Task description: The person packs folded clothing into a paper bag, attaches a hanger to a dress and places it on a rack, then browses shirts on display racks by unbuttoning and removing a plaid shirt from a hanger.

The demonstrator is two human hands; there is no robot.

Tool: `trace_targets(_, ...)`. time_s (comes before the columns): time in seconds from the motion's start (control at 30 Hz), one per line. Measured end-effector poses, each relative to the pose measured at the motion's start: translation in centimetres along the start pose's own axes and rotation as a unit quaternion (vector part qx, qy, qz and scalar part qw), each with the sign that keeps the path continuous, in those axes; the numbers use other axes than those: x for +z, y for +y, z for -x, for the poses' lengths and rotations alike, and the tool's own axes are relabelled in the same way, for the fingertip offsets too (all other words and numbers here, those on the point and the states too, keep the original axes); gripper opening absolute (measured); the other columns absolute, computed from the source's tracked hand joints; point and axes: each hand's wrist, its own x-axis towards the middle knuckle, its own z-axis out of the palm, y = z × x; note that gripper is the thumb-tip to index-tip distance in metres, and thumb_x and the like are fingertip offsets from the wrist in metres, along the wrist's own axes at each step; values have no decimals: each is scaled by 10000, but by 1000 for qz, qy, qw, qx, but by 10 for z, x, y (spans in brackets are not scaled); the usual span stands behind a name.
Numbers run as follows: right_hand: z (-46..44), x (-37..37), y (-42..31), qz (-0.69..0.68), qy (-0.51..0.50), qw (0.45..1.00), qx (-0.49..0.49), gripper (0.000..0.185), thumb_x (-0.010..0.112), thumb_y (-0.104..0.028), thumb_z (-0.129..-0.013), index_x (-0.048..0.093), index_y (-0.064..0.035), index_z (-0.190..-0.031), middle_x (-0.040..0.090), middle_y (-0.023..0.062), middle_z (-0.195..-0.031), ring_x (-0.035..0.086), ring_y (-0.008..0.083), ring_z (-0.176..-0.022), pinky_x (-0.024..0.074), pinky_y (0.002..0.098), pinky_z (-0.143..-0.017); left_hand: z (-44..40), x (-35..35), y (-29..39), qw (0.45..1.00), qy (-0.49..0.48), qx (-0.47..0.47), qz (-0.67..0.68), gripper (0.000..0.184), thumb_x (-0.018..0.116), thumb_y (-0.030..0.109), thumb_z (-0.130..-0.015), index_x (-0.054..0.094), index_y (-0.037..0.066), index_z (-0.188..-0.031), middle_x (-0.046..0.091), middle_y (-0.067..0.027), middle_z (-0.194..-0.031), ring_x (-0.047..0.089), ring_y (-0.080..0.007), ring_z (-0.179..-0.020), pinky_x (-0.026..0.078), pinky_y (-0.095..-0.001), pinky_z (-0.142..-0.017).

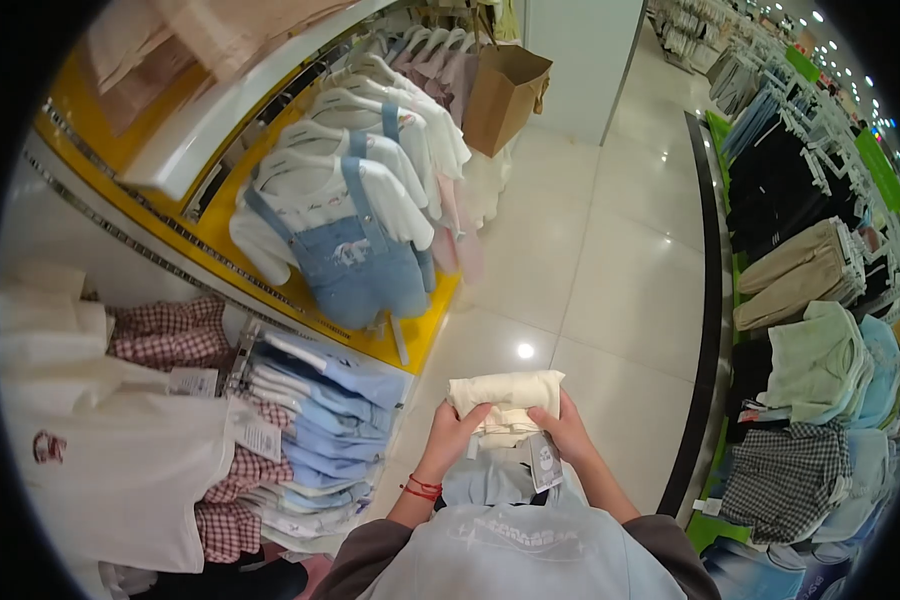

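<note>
A cream-coloured folded garment point(507, 393) is held up in front of my body by both hands. My left hand point(460, 428) grips its left side, thumb on top, with a red string bracelet at the wrist. On the right side my right hand point(562, 430) closes round the cloth, thumb pressed on it. A grey-and-white tag point(545, 462) hangs below the garment near my right hand. The fingers behind the cloth are hidden.
Denim overalls with white shirts point(355, 250) hang on a yellow-backed rack at left. Below are blue garments point(335, 420) and a white top point(120, 470). A brown paper bag point(500, 100) hangs farther back. Racks with a checked garment point(785, 480) line the right, beyond the tiled floor point(620, 300).
</note>
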Motion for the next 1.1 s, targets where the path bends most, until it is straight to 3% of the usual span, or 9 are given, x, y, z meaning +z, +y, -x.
trace_targets(0.17,-76,-24,-25,-35,32,999,-9,394,590,-113,-838,430,-7,-1182,547,73,-1074,529,135,-970,435,272,-835,-89,11,-3,995,26,49,-87,244,564,124,-854,552,-34,-1039,626,-64,-936,563,-103,-845,452,-251,-743)
trace_targets(0.47,-250,-68,-156,116,75,984,-115,316,575,-126,-847,475,-9,-1122,563,64,-1032,529,121,-934,426,255,-811,-303,51,61,992,-17,115,-58,217,545,158,-874,560,-24,-991,617,-48,-879,556,-91,-791,454,-242,-698)
trace_targets(0.63,-291,-103,-205,64,170,974,-135,345,577,-127,-843,469,-4,-1146,566,66,-1035,525,122,-936,423,264,-824,-379,80,103,984,-116,39,-131,195,533,157,-885,531,-18,-972,607,-70,-848,566,-74,-711,460,-214,-637)
trace_targets(0.73,-327,-144,-227,73,273,951,-127,394,561,-142,-859,434,0,-1204,552,80,-1079,517,132,-965,416,274,-843,-411,88,119,991,-136,5,15,207,520,146,-890,508,-31,-996,612,-98,-870,593,-90,-733,475,-211,-665)
trace_targets(0.77,-342,-160,-238,63,298,943,-136,397,553,-147,-866,427,0,-1212,547,83,-1090,515,134,-973,414,273,-848,-425,83,113,992,-128,6,0,199,520,123,-884,503,-36,-1001,616,-112,-907,612,-131,-791,491,-242,-704)
trace_targets(0.87,-387,-195,-283,33,327,933,-146,393,529,-160,-885,412,1,-1224,535,88,-1109,508,140,-991,409,270,-856,-468,89,108,984,-52,111,-129,175,531,98,-870,513,-24,-995,617,-119,-935,608,-137,-818,489,-256,-729)
trace_targets(0.9,-408,-202,-303,20,326,933,-151,390,521,-164,-891,408,1,-1225,531,89,-1114,505,141,-995,408,269,-858,-485,93,115,973,-46,137,-181,192,560,72,-829,524,-14,-998,601,-127,-990,601,-203,-885,477,-293,-787)
trace_targets(1.03,-500,-213,-371,0,210,951,-226,390,508,-157,-897,385,-6,-1235,516,84,-1128,507,150,-979,414,274,-846,-556,122,155,872,12,292,-392,262,599,79,-768,538,5,-1011,551,-119,-1072,520,-279,-1041,401,-382,-920)
trace_targets(1.1,-555,-209,-402,72,157,959,-223,368,504,-153,-895,389,-12,-1215,518,78,-1106,510,153,-963,417,275,-831,-601,136,179,808,44,357,-467,296,615,93,-743,542,15,-1019,527,-110,-1103,456,-297,-1124,342,-434,-981)
